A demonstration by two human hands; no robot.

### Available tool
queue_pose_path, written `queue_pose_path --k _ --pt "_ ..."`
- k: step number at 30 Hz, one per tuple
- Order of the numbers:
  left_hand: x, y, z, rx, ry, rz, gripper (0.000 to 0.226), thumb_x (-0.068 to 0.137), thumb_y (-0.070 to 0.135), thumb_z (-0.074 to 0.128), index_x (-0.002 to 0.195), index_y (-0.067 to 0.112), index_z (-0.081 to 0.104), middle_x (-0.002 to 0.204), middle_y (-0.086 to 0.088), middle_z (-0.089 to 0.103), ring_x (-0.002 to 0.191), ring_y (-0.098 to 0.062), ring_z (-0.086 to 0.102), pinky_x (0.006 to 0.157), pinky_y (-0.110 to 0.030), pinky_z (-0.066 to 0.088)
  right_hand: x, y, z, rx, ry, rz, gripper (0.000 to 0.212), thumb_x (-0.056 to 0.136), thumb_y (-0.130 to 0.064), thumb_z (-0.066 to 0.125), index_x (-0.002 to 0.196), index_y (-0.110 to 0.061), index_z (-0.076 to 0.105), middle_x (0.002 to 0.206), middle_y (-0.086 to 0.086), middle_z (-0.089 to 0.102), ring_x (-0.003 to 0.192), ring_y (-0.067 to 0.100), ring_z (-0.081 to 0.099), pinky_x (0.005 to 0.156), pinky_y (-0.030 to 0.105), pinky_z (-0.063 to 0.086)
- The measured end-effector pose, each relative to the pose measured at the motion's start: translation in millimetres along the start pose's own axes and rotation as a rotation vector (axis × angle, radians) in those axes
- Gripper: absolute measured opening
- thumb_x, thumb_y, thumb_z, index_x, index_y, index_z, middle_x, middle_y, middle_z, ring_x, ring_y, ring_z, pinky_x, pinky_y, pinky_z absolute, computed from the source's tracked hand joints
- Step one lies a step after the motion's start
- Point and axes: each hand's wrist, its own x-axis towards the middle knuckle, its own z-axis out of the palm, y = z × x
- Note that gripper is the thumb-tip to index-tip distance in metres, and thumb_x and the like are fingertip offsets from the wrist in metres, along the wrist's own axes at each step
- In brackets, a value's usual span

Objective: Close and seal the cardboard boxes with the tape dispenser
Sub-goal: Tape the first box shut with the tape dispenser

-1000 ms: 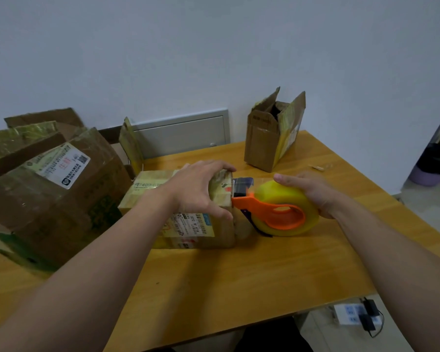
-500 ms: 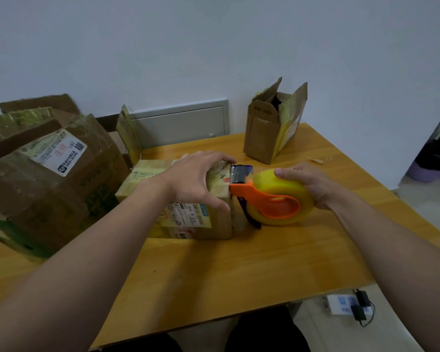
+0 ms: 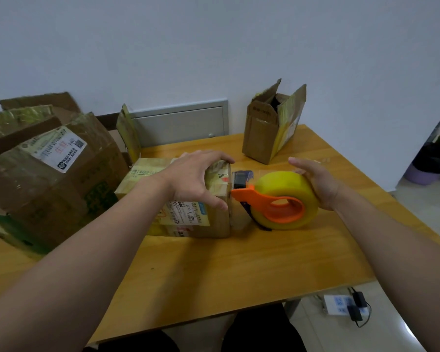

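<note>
A small closed cardboard box (image 3: 148, 174) covered in yellow tape lies in the middle of the wooden table (image 3: 239, 265). My left hand (image 3: 196, 179) grips its right end, fingers over the far edge and thumb on the front face. An orange tape dispenser (image 3: 277, 209) with a big yellow roll stands on the table, its cutter head touching the box's right top corner. My right hand (image 3: 318, 184) lies against the roll's right side with the fingers stretched out behind it.
A large worn cardboard box (image 3: 48, 179) with open flaps fills the table's left side. A small open box (image 3: 267, 138) stands upright at the back right. A grey wall panel (image 3: 181, 125) sits behind. A power strip (image 3: 341, 303) lies on the floor to the right.
My right hand's fingers have come off the top of the roll and straightened along its right side. The dispenser stays against the box corner and my left hand keeps its hold.
</note>
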Motion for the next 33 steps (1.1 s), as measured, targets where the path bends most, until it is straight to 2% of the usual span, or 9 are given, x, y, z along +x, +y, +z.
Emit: queue_pose_path --k 4,8,11,14,18,23,28,31,33 --pt "1.1 -0.9 -0.8 -0.01 -0.001 -0.005 0.102 0.053 0.085 0.07 0.143 0.051 0.037 0.143 0.018 0.049 0.129 -0.015 0.045 0.112 -0.051 0.034 -5.8 6.4 -3.3 0.177 -0.034 -0.019 0.058 0.078 -0.053 0.049 0.06 -0.006 0.077 0.056 0.012 0.067 0.047 0.022 0.065 0.048 0.025 0.054" --pt "1.6 -1.7 0.5 -0.005 -0.003 0.013 0.101 0.054 0.086 0.069 0.143 0.051 0.038 0.142 0.017 0.049 0.128 -0.015 0.046 0.11 -0.051 0.037 -2.6 15.2 -3.0 0.174 -0.064 0.006 0.071 0.038 -0.067 0.09 0.079 -0.01 0.082 0.076 0.013 0.076 0.065 0.024 0.074 0.062 0.031 0.06" --pt "1.4 -1.7 0.4 0.016 0.002 0.023 0.1 0.054 0.087 0.067 0.143 0.052 0.038 0.142 0.018 0.048 0.129 -0.014 0.045 0.11 -0.049 0.035 2.1 27.2 -2.9 0.168 -0.029 -0.04 0.092 0.023 -0.067 0.096 0.093 -0.01 0.079 0.086 0.014 0.077 0.073 0.026 0.074 0.077 0.039 0.059" --pt "3.0 -1.0 0.1 0.025 0.001 0.008 0.104 0.053 0.088 0.065 0.145 0.049 0.037 0.142 0.016 0.047 0.128 -0.015 0.044 0.11 -0.049 0.034 2.7 24.7 6.2 0.17 -0.047 -0.118 0.076 0.023 -0.064 0.097 0.076 -0.012 0.082 0.074 0.011 0.076 0.063 0.021 0.073 0.063 0.031 0.059" --pt "3.8 -3.7 2.2 0.043 -0.006 0.001 0.11 0.052 0.087 0.064 0.149 0.042 0.036 0.143 0.013 0.048 0.129 -0.018 0.044 0.111 -0.052 0.033 -3.2 20.2 19.4 0.166 -0.067 -0.161 0.076 0.028 -0.062 0.099 0.078 -0.007 0.08 0.074 0.013 0.075 0.06 0.022 0.071 0.057 0.029 0.059" --pt "6.6 -0.1 -0.8 0.091 -0.049 -0.007 0.105 0.056 0.087 0.064 0.148 0.05 0.032 0.137 0.015 0.048 0.126 -0.016 0.043 0.109 -0.051 0.034 -22.4 -31.4 -8.8 0.617 0.028 -0.476 0.042 0.059 -0.058 0.088 0.069 -0.019 0.076 0.053 0.001 0.065 0.044 0.014 0.059 0.054 0.023 0.05" --pt "4.9 2.5 -2.4 0.172 -0.081 -0.021 0.113 0.057 0.09 0.057 0.156 0.048 0.022 0.147 0.01 0.043 0.133 -0.021 0.041 0.112 -0.053 0.031 -42.9 -82.5 -29.5 0.26 0.233 -0.403 0.028 0.09 -0.036 0.067 0.069 -0.019 0.075 0.053 -0.004 0.063 0.041 0.011 0.055 0.046 0.023 0.046" --pt "2.9 5.4 -3.1 0.24 -0.083 -0.02 0.116 0.064 0.09 0.06 0.161 0.046 0.012 0.158 0.006 0.036 0.142 -0.023 0.035 0.117 -0.051 0.028 -43.1 -70.0 -15.0 0.013 0.227 -0.324 0.027 0.086 -0.037 0.073 0.08 -0.011 0.076 0.067 0.003 0.072 0.055 0.015 0.066 0.054 0.028 0.052" --pt "-1.2 6.4 -4.5 0.266 0.001 0.009 0.117 0.066 0.09 0.064 0.162 0.043 0.015 0.162 0.006 0.033 0.147 -0.022 0.032 0.121 -0.048 0.025 -43.2 -59.6 -8.0 -0.146 0.223 -0.285 0.032 0.074 -0.044 0.08 0.069 -0.012 0.079 0.068 0.007 0.074 0.058 0.018 0.069 0.062 0.031 0.053"
